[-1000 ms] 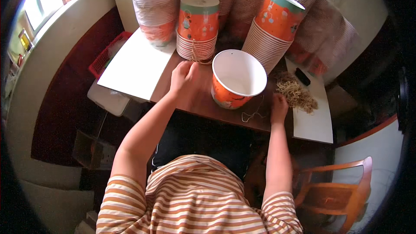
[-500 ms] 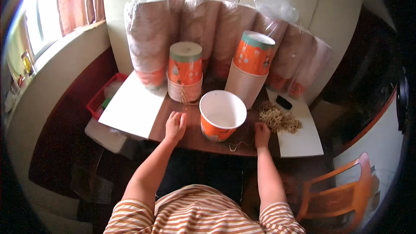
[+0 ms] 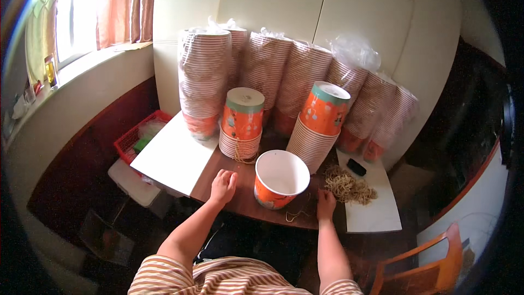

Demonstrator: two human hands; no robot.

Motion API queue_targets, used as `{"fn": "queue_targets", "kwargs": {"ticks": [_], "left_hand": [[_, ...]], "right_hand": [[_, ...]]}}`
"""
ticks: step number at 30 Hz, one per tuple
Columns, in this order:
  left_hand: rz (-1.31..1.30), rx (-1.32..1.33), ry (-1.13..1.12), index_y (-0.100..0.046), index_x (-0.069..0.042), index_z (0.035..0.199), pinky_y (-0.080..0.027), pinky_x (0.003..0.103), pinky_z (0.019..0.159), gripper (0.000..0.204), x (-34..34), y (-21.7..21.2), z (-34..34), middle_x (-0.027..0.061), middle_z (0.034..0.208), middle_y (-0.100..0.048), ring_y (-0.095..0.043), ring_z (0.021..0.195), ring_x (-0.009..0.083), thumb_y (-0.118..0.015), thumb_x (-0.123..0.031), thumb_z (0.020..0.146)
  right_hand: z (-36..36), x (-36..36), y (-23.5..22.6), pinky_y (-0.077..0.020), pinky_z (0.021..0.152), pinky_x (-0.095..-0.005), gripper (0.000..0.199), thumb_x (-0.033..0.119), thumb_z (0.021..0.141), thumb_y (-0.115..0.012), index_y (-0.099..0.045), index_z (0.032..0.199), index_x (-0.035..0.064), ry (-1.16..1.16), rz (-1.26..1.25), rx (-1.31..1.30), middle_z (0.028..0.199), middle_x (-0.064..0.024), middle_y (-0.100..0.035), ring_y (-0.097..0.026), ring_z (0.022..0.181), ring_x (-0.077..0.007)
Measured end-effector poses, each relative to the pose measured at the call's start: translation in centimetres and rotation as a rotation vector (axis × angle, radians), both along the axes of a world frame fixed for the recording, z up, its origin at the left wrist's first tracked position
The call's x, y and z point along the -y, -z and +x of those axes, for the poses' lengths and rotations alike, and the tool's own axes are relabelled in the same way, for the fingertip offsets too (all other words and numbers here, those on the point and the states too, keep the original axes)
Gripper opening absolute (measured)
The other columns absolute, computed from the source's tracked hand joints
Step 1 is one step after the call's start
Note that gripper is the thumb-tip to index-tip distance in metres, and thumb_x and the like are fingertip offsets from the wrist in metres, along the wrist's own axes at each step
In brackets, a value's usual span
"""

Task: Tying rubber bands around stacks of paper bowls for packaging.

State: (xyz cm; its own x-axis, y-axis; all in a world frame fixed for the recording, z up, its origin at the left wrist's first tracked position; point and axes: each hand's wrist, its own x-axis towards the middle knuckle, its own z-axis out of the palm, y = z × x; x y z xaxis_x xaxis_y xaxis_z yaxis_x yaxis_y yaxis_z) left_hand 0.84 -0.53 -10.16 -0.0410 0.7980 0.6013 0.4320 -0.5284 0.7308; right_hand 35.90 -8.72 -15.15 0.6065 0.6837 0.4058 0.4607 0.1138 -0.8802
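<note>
A large paper bucket [image 3: 273,199], orange outside and white inside, stands upright with its mouth up near the table's front edge. Left of it, my left hand [image 3: 222,187] is over the brown tabletop, apart from the bucket, its fingers loosely bent and a little apart with nothing seen in them. My right hand [image 3: 326,205] is low beside a heap of tan cord [image 3: 348,186], fingers closed; what they pinch, if anything, is hidden. A loose thin strand [image 3: 296,217] lies between the bucket and my right hand.
Behind the bucket stand two upside-down stacks of orange buckets, a left stack [image 3: 243,120] and a right stack [image 3: 322,125]. Tall plastic-wrapped stacks [image 3: 204,76] line the wall. A black object [image 3: 356,167] lies by the cord, a red basket [image 3: 126,145] at left, a wooden chair [image 3: 423,273] at right.
The view has tilted up, so everything sits lower in the picture. My right hand has shifted slightly; the bucket and my left hand have hardly moved on the table.
</note>
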Motion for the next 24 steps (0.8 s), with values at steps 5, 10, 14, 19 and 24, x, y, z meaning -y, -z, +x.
{"fn": "queue_targets", "kwargs": {"ticks": [5,10,14,19,24], "left_hand": [[-0.052,-0.024,0.042,-0.06,0.002,0.081,-0.045,0.039,0.065,0.022,0.2,-0.6,0.0,0.0168,0.079,-0.056,-0.056,0.075,0.0337,-0.055,-0.019,0.086],[-0.045,-0.024,0.018,-0.062,-0.003,0.083,-0.047,0.039,0.067,0.021,-0.3,0.3,0.1,0.014,0.08,-0.056,-0.057,0.075,0.0322,-0.055,-0.022,0.086],[-0.057,-0.022,0.036,-0.061,-0.002,0.081,-0.046,0.039,0.065,0.021,-0.3,0.0,0.5,0.014,0.079,-0.056,-0.056,0.073,0.0327,-0.054,-0.021,0.087],[-0.07,0.012,0.058,-0.059,-0.002,0.077,-0.045,0.04,0.062,0.021,-0.5,0.6,0.5,0.0142,0.076,-0.054,-0.055,0.07,0.0334,-0.055,-0.021,0.086],[-0.041,0.013,0.076,-0.061,-0.001,0.08,-0.045,0.037,0.06,0.018,-0.3,0.1,0.1,0.0134,0.075,-0.055,-0.055,0.067,0.0302,-0.056,-0.017,0.086]], "right_hand": [[1.0,-0.1,1.2,-0.0416,0.066,-0.0264,0.017,0.016,0.086,-0.056,-0.061,0.086,-0.0002,-0.005,0.002,0.039,0.075,-0.0027,-0.058,-0.052,0.072,-0.011],[-0.7,0.5,-1.0,-0.0413,0.064,-0.0245,0.013,0.013,0.086,-0.055,-0.061,0.084,0.001,-0.028,0.083,-0.041,0.072,-0.0004,-0.056,-0.05,0.068,-0.0095],[0.3,0.6,-1.2,-0.0418,0.065,-0.0248,0.015,0.013,0.086,-0.056,-0.061,0.084,-0.0005,-0.009,-0.064,0.018,0.073,-0.0008,-0.057,-0.051,0.069,-0.0089],[1.0,0.2,0.3,-0.0402,0.061,-0.0247,0.017,0.017,0.086,-0.058,-0.06,0.087,0.0007,-0.008,0.012,0.014,0.072,0.0,-0.055,-0.049,0.068,-0.0079],[1.8,0.6,-0.8,-0.0432,0.074,-0.031,0.022,0.021,0.087,-0.059,-0.061,0.098,0.0025,-0.025,-0.064,-0.31,0.082,-0.0032,-0.06,-0.054,0.077,-0.0157]]}}
